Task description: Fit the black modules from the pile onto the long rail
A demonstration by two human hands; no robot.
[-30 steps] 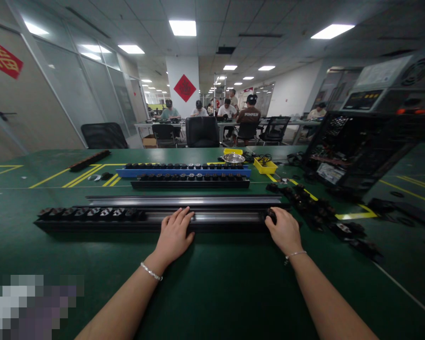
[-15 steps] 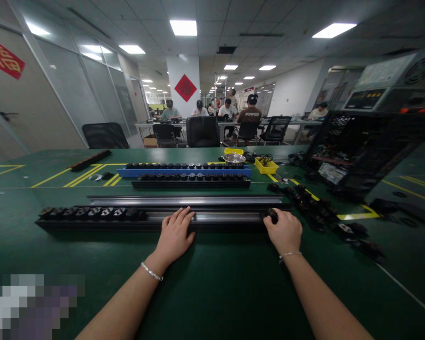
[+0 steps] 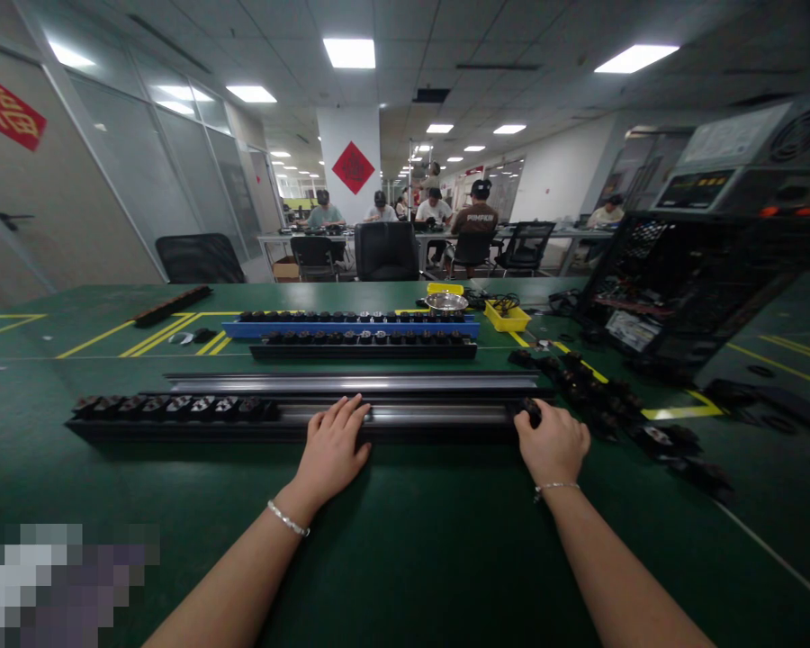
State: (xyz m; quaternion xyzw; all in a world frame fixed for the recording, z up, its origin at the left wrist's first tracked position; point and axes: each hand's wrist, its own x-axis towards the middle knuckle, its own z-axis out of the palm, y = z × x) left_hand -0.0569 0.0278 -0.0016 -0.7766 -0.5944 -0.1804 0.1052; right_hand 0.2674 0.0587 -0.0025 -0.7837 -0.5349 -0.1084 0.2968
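Observation:
A long black track rail with a shiny inner channel lies across the table. Several black socket modules sit in a row in its left part. My left hand holds the rail near its middle, fingers laid over the top and thumb at the near side. At the rail's right end, my right hand is closed on a small black module, probably a socket like the others; my fingers partly hide it. Whether that piece is seated in the channel I cannot tell.
Behind lies a second rail, then a black rail and a blue rail, both filled with modules. Loose black modules lie at right, near a yellow bin, a metal bowl and an open computer case.
My right hand has shifted slightly right along the rail with the small black module in its fingers. My left hand has stayed in place.

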